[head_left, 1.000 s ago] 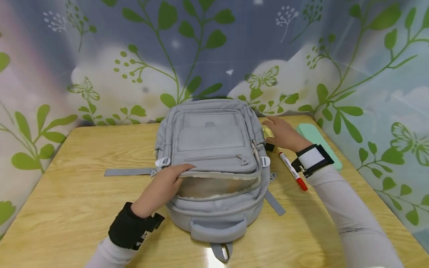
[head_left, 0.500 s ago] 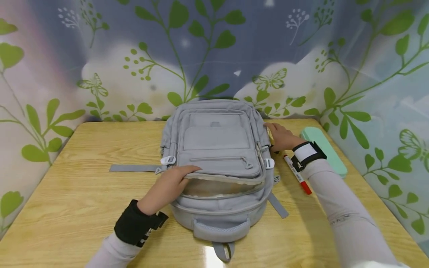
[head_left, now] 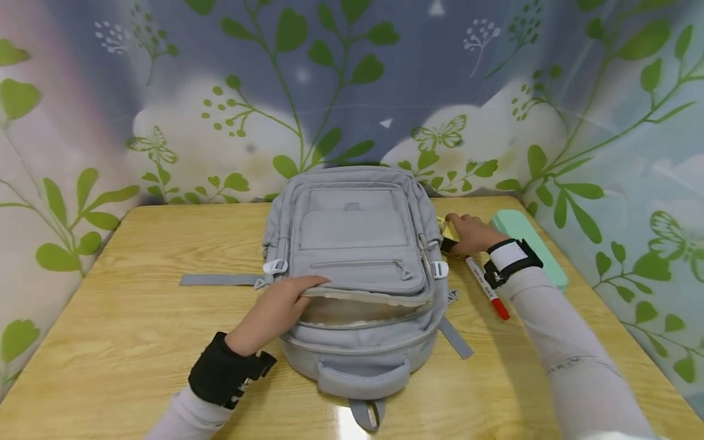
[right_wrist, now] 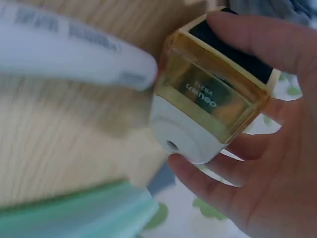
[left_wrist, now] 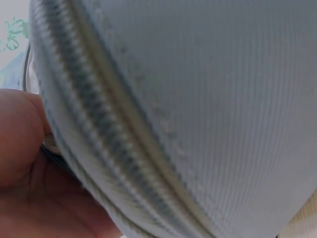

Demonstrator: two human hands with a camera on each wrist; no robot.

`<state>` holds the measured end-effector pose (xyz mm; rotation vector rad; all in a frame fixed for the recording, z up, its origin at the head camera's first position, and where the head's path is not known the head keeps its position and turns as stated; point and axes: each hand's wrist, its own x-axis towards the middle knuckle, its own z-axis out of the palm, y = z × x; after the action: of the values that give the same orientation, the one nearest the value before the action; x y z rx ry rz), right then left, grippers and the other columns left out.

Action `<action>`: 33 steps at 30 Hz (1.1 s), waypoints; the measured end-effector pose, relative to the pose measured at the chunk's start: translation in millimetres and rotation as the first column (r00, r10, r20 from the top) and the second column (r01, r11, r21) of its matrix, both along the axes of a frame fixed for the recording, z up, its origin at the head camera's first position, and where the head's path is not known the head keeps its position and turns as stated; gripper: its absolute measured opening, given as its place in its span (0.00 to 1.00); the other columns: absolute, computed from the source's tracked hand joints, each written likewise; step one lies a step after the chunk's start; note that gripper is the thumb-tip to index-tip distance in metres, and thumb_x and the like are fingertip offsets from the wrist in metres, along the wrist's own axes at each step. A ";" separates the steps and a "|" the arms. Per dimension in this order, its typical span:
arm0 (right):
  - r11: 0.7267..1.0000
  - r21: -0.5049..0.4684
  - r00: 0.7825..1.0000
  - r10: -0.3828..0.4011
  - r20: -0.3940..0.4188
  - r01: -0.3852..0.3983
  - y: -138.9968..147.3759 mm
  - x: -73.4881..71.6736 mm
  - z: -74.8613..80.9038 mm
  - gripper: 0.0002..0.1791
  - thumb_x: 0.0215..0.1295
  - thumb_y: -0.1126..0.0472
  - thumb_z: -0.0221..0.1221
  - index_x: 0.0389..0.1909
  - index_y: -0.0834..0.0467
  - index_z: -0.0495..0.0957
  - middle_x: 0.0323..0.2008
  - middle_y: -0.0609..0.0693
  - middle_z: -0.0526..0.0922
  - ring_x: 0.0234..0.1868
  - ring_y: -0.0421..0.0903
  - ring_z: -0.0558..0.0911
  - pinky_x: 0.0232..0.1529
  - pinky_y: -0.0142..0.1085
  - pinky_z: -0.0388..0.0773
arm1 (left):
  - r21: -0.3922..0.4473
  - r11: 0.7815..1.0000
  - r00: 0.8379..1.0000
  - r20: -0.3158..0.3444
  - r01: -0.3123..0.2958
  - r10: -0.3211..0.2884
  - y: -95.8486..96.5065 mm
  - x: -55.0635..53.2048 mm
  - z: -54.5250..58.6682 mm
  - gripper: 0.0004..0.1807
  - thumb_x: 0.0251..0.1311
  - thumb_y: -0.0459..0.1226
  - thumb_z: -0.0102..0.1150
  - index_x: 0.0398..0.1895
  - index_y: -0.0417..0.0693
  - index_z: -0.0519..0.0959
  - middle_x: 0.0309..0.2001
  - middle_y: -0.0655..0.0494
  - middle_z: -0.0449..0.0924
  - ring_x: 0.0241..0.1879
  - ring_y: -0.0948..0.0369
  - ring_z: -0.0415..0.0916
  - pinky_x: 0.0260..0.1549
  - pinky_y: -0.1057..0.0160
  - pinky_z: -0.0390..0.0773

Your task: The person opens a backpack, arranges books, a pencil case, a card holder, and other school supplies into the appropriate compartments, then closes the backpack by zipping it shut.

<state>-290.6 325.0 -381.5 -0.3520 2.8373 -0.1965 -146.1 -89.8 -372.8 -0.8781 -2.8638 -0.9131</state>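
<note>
A grey backpack (head_left: pixel 352 231) lies flat on the table, its top handle towards me and its front pocket gaping. My left hand (head_left: pixel 273 310) grips the zipped edge of that pocket at its left corner; the left wrist view shows the zipper edge (left_wrist: pixel 106 124) between thumb and fingers. Right of the bag, my right hand (head_left: pixel 474 234) holds a small pencil sharpener (right_wrist: pixel 208 96), clear yellow with a black end. Its white end has a round hole. In the right wrist view the thumb lies on the black end and fingertips support the white one.
A white marker (head_left: pixel 485 284) with a red cap lies right of the backpack, just below my right hand. Beyond it is a mint-green case (head_left: pixel 530 247). Loose straps (head_left: pixel 220 280) spread out from the bag. A patterned curtain (head_left: pixel 341 91) borders the table's back and right side.
My right hand has come down onto the sharpener, grasped it and drawn it slightly right, away from the bag. The left hand keeps its grip on the pocket edge.
</note>
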 end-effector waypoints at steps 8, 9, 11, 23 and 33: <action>0.983 -0.185 0.999 -0.008 -0.049 -0.001 -1.8 34.8 62.8 0.45 0.62 0.48 0.59 0.71 0.60 0.45 0.64 0.69 0.60 0.59 0.67 0.67 0.51 0.58 0.69 | 0.001 0.999 0.999 0.000 -0.042 0.042 -8.4 1.3 4.2 0.19 0.66 0.29 0.46 0.58 0.46 0.74 0.55 0.47 0.78 0.52 0.51 0.77 0.48 0.52 0.77; 0.971 -0.237 0.998 0.014 -0.056 -0.027 -5.7 44.1 74.8 0.45 0.63 0.48 0.58 0.72 0.59 0.44 0.65 0.68 0.59 0.60 0.65 0.67 0.52 0.58 0.69 | 0.009 0.999 0.999 -0.007 -0.050 0.050 -8.9 0.7 5.7 0.18 0.66 0.29 0.46 0.58 0.45 0.74 0.54 0.46 0.78 0.50 0.51 0.78 0.46 0.53 0.77; 0.935 -0.342 0.995 0.076 -0.066 -0.094 -17.6 65.3 97.8 0.43 0.65 0.50 0.57 0.73 0.55 0.43 0.68 0.63 0.57 0.64 0.63 0.63 0.56 0.59 0.65 | 0.019 0.997 0.997 -0.031 -0.069 0.069 -9.8 -1.1 10.0 0.18 0.67 0.30 0.47 0.58 0.44 0.74 0.52 0.45 0.79 0.46 0.53 0.79 0.41 0.56 0.77; 0.667 -0.419 0.704 0.705 0.089 -0.615 -143.2 144.4 110.2 0.41 0.65 0.52 0.58 0.73 0.45 0.46 0.70 0.45 0.55 0.64 0.42 0.64 0.60 0.39 0.67 | 0.098 0.989 0.994 0.005 -0.107 0.107 -11.0 -24.8 67.3 0.18 0.71 0.35 0.42 0.61 0.44 0.71 0.17 0.50 0.65 0.13 0.61 0.54 0.18 0.64 0.61; 0.780 -0.010 0.752 0.599 -0.275 -0.626 -211.7 84.9 55.1 0.48 0.61 0.47 0.60 0.73 0.56 0.43 0.73 0.55 0.49 0.72 0.51 0.52 0.69 0.43 0.56 | 0.100 0.989 0.989 -0.083 -0.110 0.119 3.0 -16.9 82.6 0.21 0.68 0.28 0.41 0.63 0.45 0.70 0.51 0.43 0.79 0.20 0.58 0.63 0.25 0.62 0.63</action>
<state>-205.7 113.3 -326.4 -1.4006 2.7677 -0.1630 -163.0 -86.9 -290.2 -0.7183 -2.7379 -0.9638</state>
